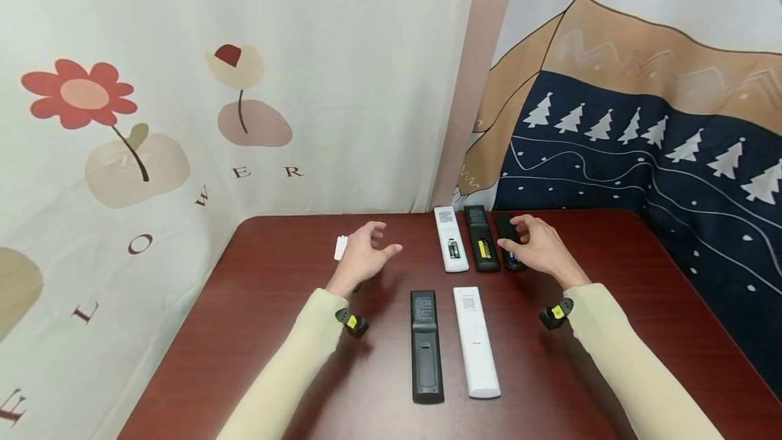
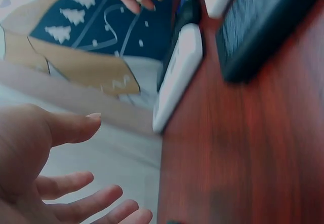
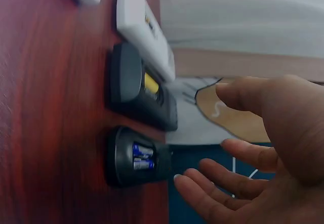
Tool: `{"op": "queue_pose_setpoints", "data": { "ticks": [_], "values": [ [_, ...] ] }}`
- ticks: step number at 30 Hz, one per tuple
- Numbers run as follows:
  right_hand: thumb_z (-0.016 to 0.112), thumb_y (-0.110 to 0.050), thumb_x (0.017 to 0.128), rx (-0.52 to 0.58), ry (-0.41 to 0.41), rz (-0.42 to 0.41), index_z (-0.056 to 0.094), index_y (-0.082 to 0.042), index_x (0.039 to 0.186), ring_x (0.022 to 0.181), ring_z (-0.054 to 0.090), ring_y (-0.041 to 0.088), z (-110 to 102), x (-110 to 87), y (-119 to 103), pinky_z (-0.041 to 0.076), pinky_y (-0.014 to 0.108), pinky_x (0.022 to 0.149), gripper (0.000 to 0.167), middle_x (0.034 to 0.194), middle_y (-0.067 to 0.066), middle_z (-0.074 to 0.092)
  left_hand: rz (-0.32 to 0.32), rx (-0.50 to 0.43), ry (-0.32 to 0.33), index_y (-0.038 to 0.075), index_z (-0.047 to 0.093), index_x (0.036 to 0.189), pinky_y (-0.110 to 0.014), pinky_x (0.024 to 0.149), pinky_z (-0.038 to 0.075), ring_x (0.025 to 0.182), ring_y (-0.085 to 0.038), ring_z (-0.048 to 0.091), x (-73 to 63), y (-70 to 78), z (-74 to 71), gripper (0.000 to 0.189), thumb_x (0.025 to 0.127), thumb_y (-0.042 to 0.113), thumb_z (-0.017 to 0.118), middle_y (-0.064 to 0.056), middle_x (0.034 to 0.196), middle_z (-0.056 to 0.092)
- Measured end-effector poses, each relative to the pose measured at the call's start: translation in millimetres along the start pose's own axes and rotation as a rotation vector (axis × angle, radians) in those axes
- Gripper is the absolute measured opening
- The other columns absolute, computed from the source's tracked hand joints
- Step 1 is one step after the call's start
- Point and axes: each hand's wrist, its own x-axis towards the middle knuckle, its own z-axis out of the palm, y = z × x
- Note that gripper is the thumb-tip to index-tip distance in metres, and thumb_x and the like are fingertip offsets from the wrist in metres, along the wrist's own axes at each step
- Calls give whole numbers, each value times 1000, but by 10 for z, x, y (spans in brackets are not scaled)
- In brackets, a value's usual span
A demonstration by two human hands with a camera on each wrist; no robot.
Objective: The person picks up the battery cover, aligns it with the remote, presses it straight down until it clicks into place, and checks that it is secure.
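Two hands above a dark red table (image 1: pixel 244 345); clock directions as in the head view. The left hand (image 1: pixel 362 260) is spread, thumb well apart from the fingers, and holds nothing; a white piece (image 1: pixel 340 248) shows just at its 9 o'clock. The right hand (image 1: pixel 540 244), half open with fingers gently bent, also holds nothing; it hovers at the small remote (image 1: pixel 506 228), fingertips very near it, though contact cannot be told. Blue batteries (image 3: pixel 143 156) show in the small remote's open bay. Just at its 9 o'clock lies the rear black remote (image 1: pixel 478 231), with a yellow battery (image 1: pixel 485 248) exposed, and beyond that, in the same direction, the rear white remote (image 1: pixel 449 231), its bay likewise open and filled. The front black remote (image 1: pixel 425 352) lies at about 5 o'clock from the left hand, back upward; the front white remote (image 1: pixel 476 348), also back upward, is at its 3 o'clock, apart from it. Pale sleeves (image 1: pixel 293 358) cover both arms. A white curtain (image 1: pixel 366 87) hangs at the table's 12 o'clock, a tree-patterned cloth (image 1: pixel 580 168) at 1 to 2 o'clock
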Motion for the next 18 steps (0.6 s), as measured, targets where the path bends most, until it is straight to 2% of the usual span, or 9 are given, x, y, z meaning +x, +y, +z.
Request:
{"op": "queue_pose_setpoints", "data": {
  "ticks": [6, 12, 15, 18],
  "values": [
    [66, -35, 98, -35, -46, 15, 40, 2, 149, 128, 50, 45, 6, 215, 73, 46, 62, 107, 69, 143, 33, 48, -35, 78, -8, 9, 52, 146, -55, 104, 50, 130, -39, 56, 221, -142, -100, 61, 94, 29, 75, -22, 143, 57],
    [66, -38, 97, -66, -115, 72, 29, 3, 156, 127, 46, 45, 41, 373, 146, 42, 65, 112, 80, 148, 36, 41, -80, 177, -88, 3, 46, 151, -57, 111, 45, 136, -40, 52, 405, -217, -101, 65, 94, 21, 74, -23, 149, 52],
    [66, -38, 97, -72, -137, 101, 25, 4, 157, 126, 46, 44, 72, 433, 148, 42, 64, 113, 84, 149, 36, 39, -87, 249, -110, 1, 47, 150, -59, 115, 40, 139, -41, 49, 465, -242, -100, 66, 93, 18, 74, -22, 150, 52],
    [66, -38, 96, -86, -133, 123, 25, 4, 157, 126, 46, 45, 116, 472, 145, 42, 63, 112, 85, 148, 36, 38, -83, 307, -119, 1, 49, 149, -58, 115, 41, 139, -41, 49, 497, -274, -89, 64, 92, 15, 73, -21, 150, 54]
  ]
}}
